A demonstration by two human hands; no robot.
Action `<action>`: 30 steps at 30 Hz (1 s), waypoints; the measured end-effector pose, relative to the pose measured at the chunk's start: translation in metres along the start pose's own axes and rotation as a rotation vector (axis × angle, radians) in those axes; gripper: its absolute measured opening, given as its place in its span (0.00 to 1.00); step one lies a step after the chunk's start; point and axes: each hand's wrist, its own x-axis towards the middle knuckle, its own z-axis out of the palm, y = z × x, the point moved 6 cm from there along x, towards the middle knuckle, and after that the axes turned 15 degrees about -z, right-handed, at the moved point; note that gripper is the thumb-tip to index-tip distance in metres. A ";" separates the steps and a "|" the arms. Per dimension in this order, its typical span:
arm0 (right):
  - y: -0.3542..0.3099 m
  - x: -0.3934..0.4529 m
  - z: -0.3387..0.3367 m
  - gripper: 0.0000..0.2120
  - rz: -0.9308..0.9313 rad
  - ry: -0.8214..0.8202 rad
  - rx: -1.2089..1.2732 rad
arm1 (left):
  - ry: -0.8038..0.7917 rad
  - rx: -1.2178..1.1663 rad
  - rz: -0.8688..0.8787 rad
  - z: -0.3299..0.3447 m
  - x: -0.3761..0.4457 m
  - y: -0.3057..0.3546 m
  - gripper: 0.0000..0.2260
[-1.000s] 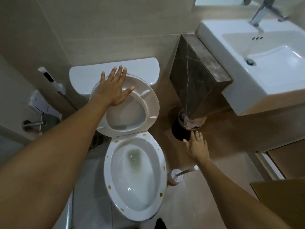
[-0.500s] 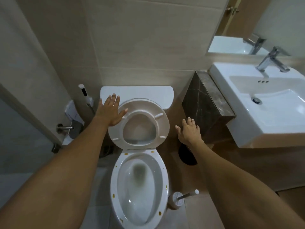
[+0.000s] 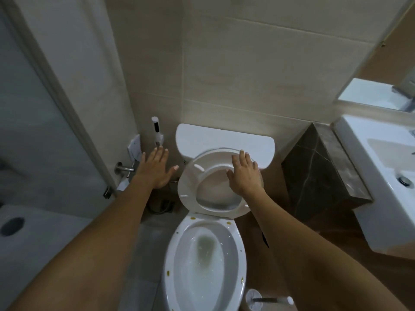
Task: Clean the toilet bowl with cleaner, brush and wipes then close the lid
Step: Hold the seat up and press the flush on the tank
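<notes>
Now our right hand [image 3: 246, 176], fingers spread flat, has replaced the left hand [image 3: 155, 170] on the raised toilet seat [image 3: 190, 176] above the stained toilet bowl [image 3: 204, 261]; cleaning not begun, left hand open beside it.

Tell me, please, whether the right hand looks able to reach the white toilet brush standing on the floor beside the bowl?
Probably yes: the right hand is open on the raised white seat, holding nothing, and nothing blocks the white toilet brush beneath that forearm.
</notes>
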 end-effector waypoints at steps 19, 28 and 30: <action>-0.069 0.142 0.080 0.30 -0.217 -0.150 -0.530 | -0.027 -0.031 0.105 0.106 0.132 -0.048 0.32; -0.065 0.145 0.090 0.32 -0.182 0.075 -0.545 | -0.066 -0.092 0.160 0.140 0.183 -0.046 0.32; -0.066 0.144 0.089 0.29 -0.191 0.124 -0.570 | -0.081 -0.104 0.166 0.147 0.194 -0.042 0.32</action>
